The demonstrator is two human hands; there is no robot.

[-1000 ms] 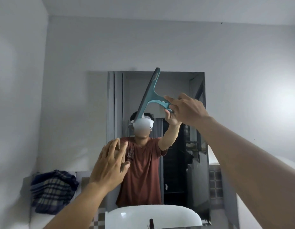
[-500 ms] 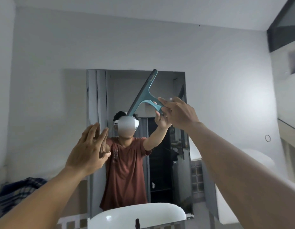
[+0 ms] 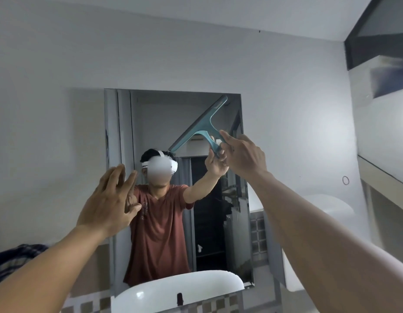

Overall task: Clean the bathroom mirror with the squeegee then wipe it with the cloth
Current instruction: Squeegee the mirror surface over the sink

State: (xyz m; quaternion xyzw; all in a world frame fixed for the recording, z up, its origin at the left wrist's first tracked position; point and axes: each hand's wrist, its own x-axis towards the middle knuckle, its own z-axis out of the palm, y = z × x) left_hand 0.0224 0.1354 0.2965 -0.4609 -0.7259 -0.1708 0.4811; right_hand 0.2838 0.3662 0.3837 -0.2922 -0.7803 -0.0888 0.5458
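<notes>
A rectangular mirror (image 3: 155,123) hangs on the grey wall straight ahead. My right hand (image 3: 243,154) grips the handle of a teal squeegee (image 3: 199,126), whose blade lies slanted against the upper right part of the glass, its top end near the mirror's top right corner. My left hand (image 3: 110,202) is raised with straight, spread fingers at the mirror's left edge, at mid height; whether it touches the glass I cannot tell. A dark plaid cloth (image 3: 13,260) lies at the far left, partly hidden behind my left forearm.
A white basin (image 3: 180,288) sits below the mirror with a dark tap (image 3: 179,299) at its middle. Checkered tiles run along the bottom. A dark-framed window (image 3: 376,37) fills the upper right. A small ring hook (image 3: 345,180) is on the right wall.
The squeegee has moved right across the mirror, and its blade now tilts flatter, with its top end near the top right corner. My left hand stays raised at the mirror's left edge.
</notes>
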